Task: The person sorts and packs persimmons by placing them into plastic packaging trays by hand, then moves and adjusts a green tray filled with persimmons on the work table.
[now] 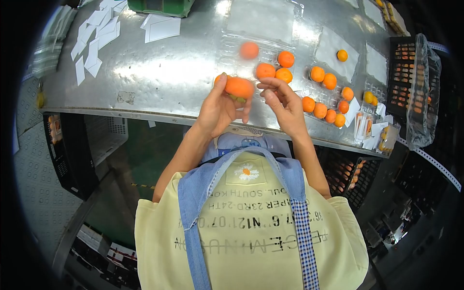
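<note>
Above the front edge of the metal table, my left hand (pixel 216 106) is wrapped round orange fruits (pixel 239 87), with part of another fruit showing by the thumb. To its right is my right hand (pixel 286 107), fingers spread and bent, holding nothing. Just beyond my hands a clear plastic tray (pixel 232 53) lies on the table, with a blurred orange fruit (pixel 249 50) over it and a few oranges (pixel 265 71) at its right side. More oranges (pixel 329 80) sit in clear trays further right.
White cards (pixel 99 31) lie scattered at the back left, near a green container (pixel 162 7). A black crate (pixel 402 72) with a plastic bag stands at the right. Below the table's front edge (pixel 159 117) are more crates (pixel 72 150). Small packs and cards lie at the right corner.
</note>
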The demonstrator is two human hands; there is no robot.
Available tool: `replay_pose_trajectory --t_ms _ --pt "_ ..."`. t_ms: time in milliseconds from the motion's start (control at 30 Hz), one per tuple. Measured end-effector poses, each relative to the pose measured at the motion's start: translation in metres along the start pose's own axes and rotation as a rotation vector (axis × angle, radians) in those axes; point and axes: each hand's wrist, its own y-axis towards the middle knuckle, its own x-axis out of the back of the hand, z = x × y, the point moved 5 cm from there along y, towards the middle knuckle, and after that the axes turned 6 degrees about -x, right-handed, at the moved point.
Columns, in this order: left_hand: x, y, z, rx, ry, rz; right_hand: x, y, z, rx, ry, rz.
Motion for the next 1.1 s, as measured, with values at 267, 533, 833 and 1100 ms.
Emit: replay_pose_trajectory --t_ms 267,533,833,1100 --pt "-0.011 -0.006 0.004 0.127 0.279 -0.065 -0.015 0.0 0.013 0.207 -0.127 0.239" --pt "-0.007 -0.007 0.006 0.041 0.447 -0.037 -0.014 0.0 0.012 0.184 -0.127 0.287" --pt "-0.005 -0.009 0.01 0.158 0.601 -0.036 -0.015 0.0 0.015 0.258 -0.151 0.29" --pt "-0.016 -0.008 0.007 0.116 0.695 -0.013 -0.015 0.002 0.004 0.184 -0.048 0.226"
